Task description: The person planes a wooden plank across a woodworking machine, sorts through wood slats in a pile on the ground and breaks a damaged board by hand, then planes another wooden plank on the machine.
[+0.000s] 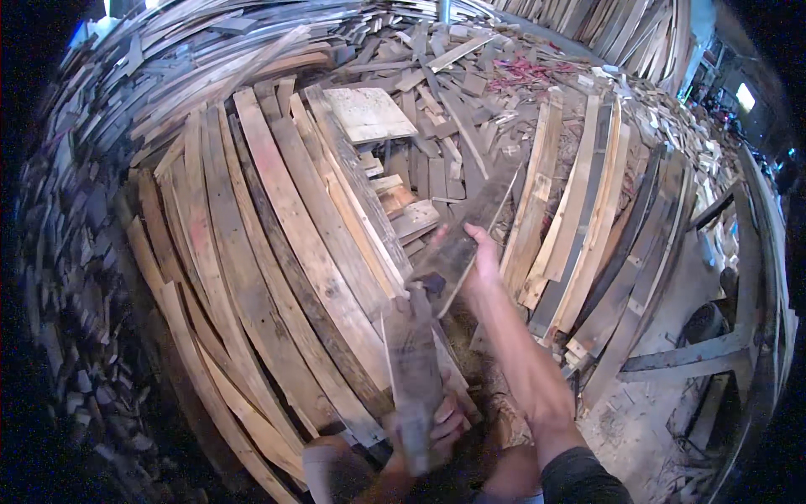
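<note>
My right hand (480, 254) grips the edge of a dark, weathered wooden board (497, 195), thumb on its upper face. The board slants from the middle of the view up toward the far right. Lower down, my left hand (449, 420) is closed around a greyish, plank-like wooden piece (411, 357), smeared by motion. That piece points back toward my knees. Where the two pieces meet lies a small dark lump (431, 283); I cannot tell what it is or whether the pieces are joined.
Long planks (290, 227) lie side by side on my left, and another row of planks (579, 210) on my right. A pale square panel (369, 114) lies ahead among heaped wood scraps (437, 172). A metal frame (688, 357) stands at the right.
</note>
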`<state>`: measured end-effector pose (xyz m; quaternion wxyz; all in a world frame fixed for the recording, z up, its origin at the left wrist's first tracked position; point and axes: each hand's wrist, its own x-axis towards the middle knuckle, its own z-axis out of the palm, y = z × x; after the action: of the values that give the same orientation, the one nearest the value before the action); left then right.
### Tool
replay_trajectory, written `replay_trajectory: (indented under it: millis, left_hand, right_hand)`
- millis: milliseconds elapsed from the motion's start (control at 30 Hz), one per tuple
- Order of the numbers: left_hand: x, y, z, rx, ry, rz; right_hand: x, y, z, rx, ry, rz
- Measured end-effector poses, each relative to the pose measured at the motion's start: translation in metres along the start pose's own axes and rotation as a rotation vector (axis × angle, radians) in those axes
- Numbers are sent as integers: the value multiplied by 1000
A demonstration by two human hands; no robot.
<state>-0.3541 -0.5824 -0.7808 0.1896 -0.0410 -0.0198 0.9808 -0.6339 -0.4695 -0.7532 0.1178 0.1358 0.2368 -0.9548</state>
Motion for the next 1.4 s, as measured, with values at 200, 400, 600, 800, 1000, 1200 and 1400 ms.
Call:
replay_trajectory:
  millis: [200,400,600,800,1000,1200,1400]
  left_hand:
    - [-12,22,-13,-486,-238,-369]
    - [0,39,-3,-882,71,-436]
    - [4,57,-1,-289,230,-527]
    - [-9,55,-3,77,314,-532]
    - [2,54,-9,1226,412,-298]
    - [27,52,-3,1751,226,-449]
    - [30,48,-1,1643,117,-506]
  right_hand:
    - [9,-11,-55,-183,80,69]
    - [-5,-13,-71,-618,170,-394]
    - [-20,-36,-54,-532,78,-381]
    - [-36,-57,-36,-521,29,-417]
    - [-39,-56,-30,-638,124,-482]
    - [-55,-65,-58,-1132,418,-511]
    - [-59,-79,-70,-849,264,-536]
